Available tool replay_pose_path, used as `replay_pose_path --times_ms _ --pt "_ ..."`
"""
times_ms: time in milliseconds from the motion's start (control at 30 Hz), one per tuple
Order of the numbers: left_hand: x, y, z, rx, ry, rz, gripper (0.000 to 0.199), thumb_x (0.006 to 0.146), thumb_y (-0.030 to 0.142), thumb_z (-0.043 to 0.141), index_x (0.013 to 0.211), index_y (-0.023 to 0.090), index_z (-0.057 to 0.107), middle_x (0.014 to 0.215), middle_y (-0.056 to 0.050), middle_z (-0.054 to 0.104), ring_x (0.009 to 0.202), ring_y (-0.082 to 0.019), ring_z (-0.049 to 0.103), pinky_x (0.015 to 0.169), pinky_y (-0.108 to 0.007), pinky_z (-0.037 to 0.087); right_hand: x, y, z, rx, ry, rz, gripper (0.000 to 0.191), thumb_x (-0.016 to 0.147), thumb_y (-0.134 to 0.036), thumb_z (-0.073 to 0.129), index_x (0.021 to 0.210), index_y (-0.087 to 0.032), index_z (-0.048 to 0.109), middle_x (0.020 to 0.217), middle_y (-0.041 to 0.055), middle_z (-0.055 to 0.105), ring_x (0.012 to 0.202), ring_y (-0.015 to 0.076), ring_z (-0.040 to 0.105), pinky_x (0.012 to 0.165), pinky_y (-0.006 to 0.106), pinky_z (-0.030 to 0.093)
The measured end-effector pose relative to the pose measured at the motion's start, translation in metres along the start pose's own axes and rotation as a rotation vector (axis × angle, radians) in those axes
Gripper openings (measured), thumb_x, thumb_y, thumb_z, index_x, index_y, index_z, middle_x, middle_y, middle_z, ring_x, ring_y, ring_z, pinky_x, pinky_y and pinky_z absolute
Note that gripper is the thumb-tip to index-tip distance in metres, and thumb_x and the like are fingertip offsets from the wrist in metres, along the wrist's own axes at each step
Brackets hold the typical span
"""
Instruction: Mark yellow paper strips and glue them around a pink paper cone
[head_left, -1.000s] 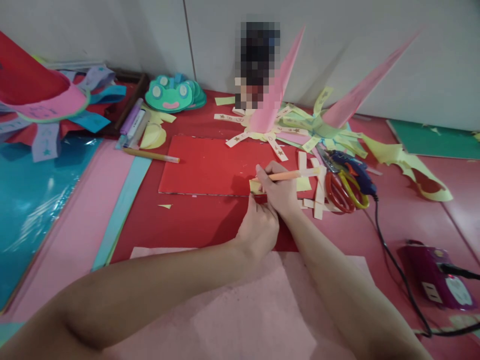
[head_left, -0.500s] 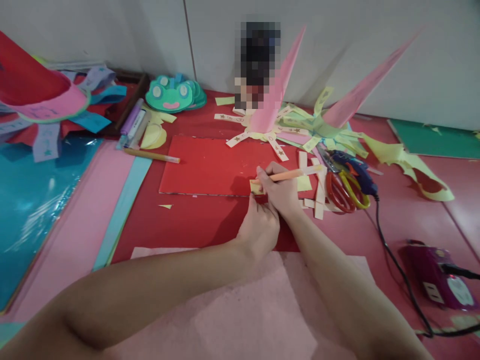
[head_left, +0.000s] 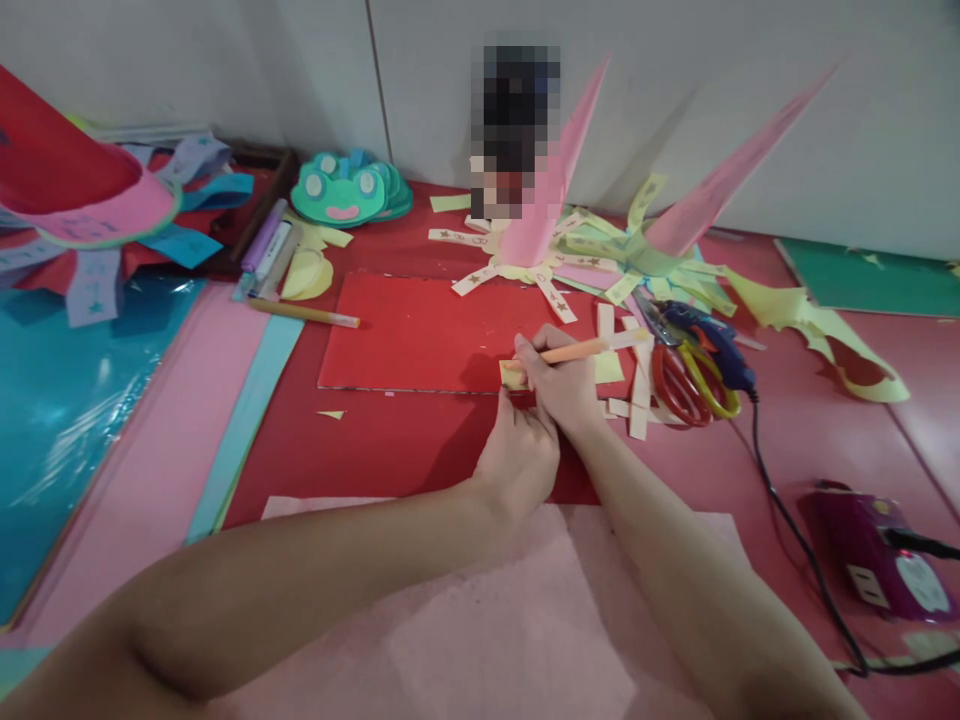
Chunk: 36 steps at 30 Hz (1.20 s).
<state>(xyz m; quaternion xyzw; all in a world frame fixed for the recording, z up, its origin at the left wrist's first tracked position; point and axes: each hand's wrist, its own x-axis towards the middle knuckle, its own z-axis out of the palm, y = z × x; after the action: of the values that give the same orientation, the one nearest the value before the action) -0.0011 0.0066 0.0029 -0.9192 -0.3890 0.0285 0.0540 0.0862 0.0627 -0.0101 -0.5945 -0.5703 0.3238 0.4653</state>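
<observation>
My right hand (head_left: 564, 380) is closed on an orange pen (head_left: 577, 350), its tip at a small yellow paper piece (head_left: 512, 374). My left hand (head_left: 519, 448) lies just below, its thumb at the paper's lower edge; the other fingers are curled and partly hidden. The paper rests on a red board (head_left: 412, 335), near its front edge. Another pale yellow piece (head_left: 609, 368) lies right of my right hand. Cream strips (head_left: 639, 385) are scattered beside it.
Scissors (head_left: 679, 385) and a blue glue gun (head_left: 709, 335) lie right, its cord running near a purple power box (head_left: 874, 555). Pink paper cones (head_left: 532, 225) stand behind. Green frog cutouts (head_left: 341, 190), markers (head_left: 264, 250) and a red cone (head_left: 67, 150) are left.
</observation>
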Motion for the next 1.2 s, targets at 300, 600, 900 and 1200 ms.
replay_pose_path --times_ms 300,600,900,1200 --pt "0.0000 0.0002 -0.0003 -0.014 -0.011 0.002 0.026 0.073 0.005 0.038 0.078 0.004 0.064 0.062 -0.011 0.064 0.066 -0.022 0.063 0.092 -0.047 0.042 -0.0006 -0.0018 0.0010 -0.113 -0.012 -0.089 0.034 0.081 -0.030 0.051 0.053 -0.020 0.033 0.046 -0.0070 0.034 0.044 0.0064 0.034 0.044 0.022 0.029" --pt "0.0013 -0.0009 -0.0029 -0.024 -0.018 0.002 0.023 0.073 0.005 0.041 0.077 0.003 0.064 0.061 -0.011 0.064 0.062 -0.021 0.062 0.092 -0.046 0.042 0.0005 -0.0017 0.0010 -0.152 0.022 -0.086 0.033 0.080 -0.028 0.050 0.052 -0.021 0.033 0.045 -0.0073 0.035 0.042 0.0064 0.038 0.043 0.022 0.031" --pt "0.0001 0.0003 0.0009 -0.010 0.014 -0.012 0.025 0.077 0.009 0.042 0.087 0.000 0.063 0.062 -0.011 0.064 0.061 -0.020 0.061 0.092 -0.046 0.041 0.0014 -0.0020 -0.0002 -0.049 0.080 -0.013 0.034 0.080 -0.031 0.052 0.052 -0.021 0.035 0.041 -0.0081 0.037 0.038 0.0066 0.041 0.042 0.021 0.035" --pt "0.0011 -0.0006 -0.0029 -0.037 -0.002 -0.006 0.023 0.073 0.003 0.040 0.076 0.004 0.063 0.060 -0.010 0.063 0.061 -0.020 0.061 0.093 -0.046 0.041 0.0004 -0.0003 -0.0007 -0.122 0.042 -0.062 0.035 0.081 -0.032 0.051 0.053 -0.020 0.034 0.044 -0.0074 0.035 0.043 0.0065 0.036 0.044 0.022 0.031"
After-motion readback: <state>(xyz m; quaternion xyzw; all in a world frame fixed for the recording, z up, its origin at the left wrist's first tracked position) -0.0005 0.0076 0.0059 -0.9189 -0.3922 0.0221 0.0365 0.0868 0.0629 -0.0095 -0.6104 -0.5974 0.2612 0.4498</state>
